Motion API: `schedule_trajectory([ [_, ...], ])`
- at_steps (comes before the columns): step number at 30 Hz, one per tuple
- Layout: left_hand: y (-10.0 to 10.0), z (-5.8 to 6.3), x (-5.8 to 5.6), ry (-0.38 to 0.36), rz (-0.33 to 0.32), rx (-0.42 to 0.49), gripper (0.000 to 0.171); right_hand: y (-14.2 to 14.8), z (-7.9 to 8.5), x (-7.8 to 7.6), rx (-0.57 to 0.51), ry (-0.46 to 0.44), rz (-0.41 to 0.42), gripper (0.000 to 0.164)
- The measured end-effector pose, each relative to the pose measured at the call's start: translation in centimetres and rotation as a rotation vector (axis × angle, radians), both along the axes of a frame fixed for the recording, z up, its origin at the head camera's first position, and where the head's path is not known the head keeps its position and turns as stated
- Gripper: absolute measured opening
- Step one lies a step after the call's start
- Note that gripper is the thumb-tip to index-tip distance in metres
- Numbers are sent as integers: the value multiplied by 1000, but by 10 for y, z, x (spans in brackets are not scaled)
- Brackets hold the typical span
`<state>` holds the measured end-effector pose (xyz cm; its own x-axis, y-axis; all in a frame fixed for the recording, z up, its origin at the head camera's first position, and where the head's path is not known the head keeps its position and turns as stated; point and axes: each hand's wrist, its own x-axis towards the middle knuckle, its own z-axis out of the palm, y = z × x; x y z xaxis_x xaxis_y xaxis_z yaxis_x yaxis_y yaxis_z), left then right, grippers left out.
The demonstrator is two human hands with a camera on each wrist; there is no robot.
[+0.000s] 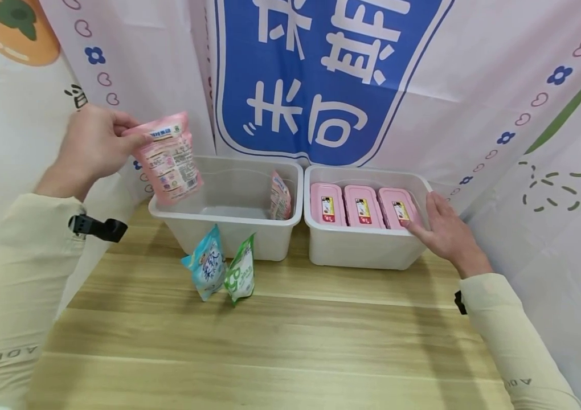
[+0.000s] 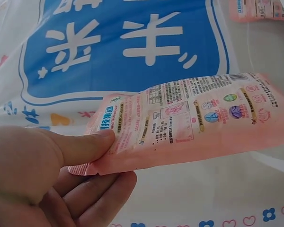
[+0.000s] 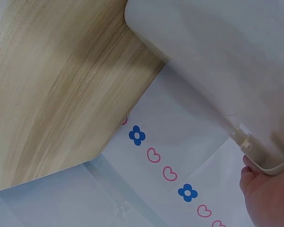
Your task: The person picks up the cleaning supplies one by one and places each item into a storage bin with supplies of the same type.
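My left hand (image 1: 93, 142) pinches a pink printed pouch (image 1: 170, 162) by its top edge, thumb on the face and fingers behind. The pouch hangs over the left end of a light grey bin (image 1: 229, 228). Another pink pouch (image 1: 280, 196) stands inside that bin at its right end. My right hand (image 1: 446, 230) grips the right end of a second grey bin (image 1: 362, 250). Its thumb lies over the rim near the pink-lidded boxes, and in the right wrist view the fingers (image 3: 248, 177) curl at the handle. Three pink-lidded boxes (image 1: 364, 206) sit in this bin.
In front of the left bin, a blue pouch (image 1: 208, 265) and a green-and-white pouch (image 1: 241, 270) stand on the wooden table (image 1: 270, 353). Printed white cloth (image 1: 475, 68) hangs behind and along both sides, close to the bins.
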<state>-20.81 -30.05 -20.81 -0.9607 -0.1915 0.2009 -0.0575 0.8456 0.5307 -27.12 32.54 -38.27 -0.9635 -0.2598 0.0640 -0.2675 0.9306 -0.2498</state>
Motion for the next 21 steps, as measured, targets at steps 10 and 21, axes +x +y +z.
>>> schedule_trajectory([
  [10, 3, -27, -20, 7, -30, 24, 40, -1, -2, -3, 0, -16, -6, 108],
  [21, 8, -58, -33, 37, -61, 20, 37, 2, -1, -4, -3, -5, -15, 105],
])
